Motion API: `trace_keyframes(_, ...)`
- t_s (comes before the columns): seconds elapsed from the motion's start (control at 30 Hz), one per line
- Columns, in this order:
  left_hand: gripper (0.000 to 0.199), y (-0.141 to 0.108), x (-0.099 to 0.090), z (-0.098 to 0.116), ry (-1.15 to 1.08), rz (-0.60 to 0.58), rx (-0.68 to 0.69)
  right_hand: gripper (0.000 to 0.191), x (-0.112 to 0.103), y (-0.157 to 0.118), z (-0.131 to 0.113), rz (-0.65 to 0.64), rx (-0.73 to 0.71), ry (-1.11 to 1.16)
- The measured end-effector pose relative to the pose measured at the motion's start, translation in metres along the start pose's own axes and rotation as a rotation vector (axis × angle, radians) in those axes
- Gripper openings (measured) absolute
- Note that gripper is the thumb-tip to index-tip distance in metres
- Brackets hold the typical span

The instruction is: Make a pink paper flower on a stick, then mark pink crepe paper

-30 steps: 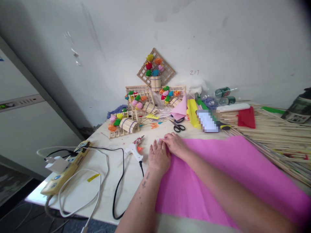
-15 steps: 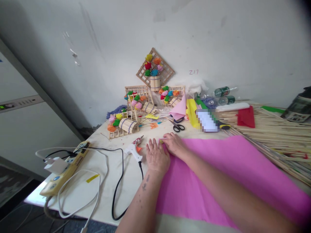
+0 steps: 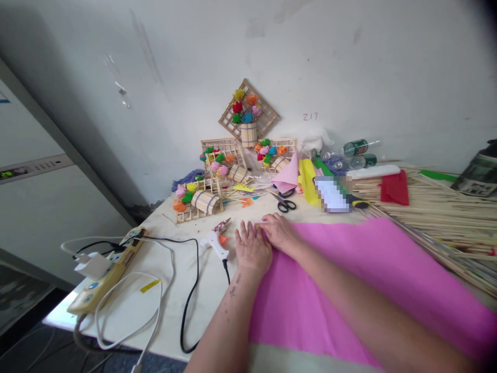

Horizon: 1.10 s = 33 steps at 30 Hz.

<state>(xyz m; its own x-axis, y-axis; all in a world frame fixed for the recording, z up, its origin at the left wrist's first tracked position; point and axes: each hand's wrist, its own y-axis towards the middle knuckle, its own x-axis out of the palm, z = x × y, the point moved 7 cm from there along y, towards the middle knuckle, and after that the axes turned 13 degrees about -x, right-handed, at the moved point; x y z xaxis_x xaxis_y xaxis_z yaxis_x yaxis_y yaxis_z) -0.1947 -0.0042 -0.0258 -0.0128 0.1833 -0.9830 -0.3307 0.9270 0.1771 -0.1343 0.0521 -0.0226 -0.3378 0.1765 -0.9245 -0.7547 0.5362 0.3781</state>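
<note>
A wide sheet of bright pink paper (image 3: 330,295) lies on the table under both forearms. My left hand (image 3: 253,249) is palm down with fingers spread, over the sheet's left edge. Close beside it, my right hand (image 3: 280,231) rests on the far left corner of the paper, its fingers bent together; what they grip is hidden. A tiny yellowish piece (image 3: 258,226) shows between the two hands. Just left of my left hand lies a white glue gun (image 3: 215,242), its nozzle pointing away. Black-handled scissors (image 3: 286,205) lie beyond my right hand.
Stick lattices with colourful paper flowers (image 3: 205,201) stand at the back. A power strip (image 3: 104,274) and loose cables are on the left. Many thin sticks (image 3: 427,207) cover the right side, near a blurred pale rectangle (image 3: 333,195), red paper (image 3: 394,187) and plastic bottles (image 3: 355,147).
The whole view has shifted slightly. Both hands keep nearly the same place at the paper's corner, with only a slight change in the fingers.
</note>
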Motion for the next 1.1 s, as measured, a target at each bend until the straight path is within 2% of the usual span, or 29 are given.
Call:
trace_keyframes(0.63,0.051,0.0014,0.0028,0.0004,0.031,-0.051,-0.011,0.032,0.0033,-0.0018,0.0024,-0.011,0.042,0.012)
trace_keyframes(0.87,0.049,0.0003,-0.0032,0.0033,0.023,-0.097,-0.007,0.034,0.0030,-0.0026,0.0020,-0.037,0.056,0.012)
trace_keyframes(1.1,0.047,0.0006,-0.0058,0.0036,-0.014,-0.056,0.007,0.033,0.0015,0.0023,0.0083,-0.029,0.071,0.019)
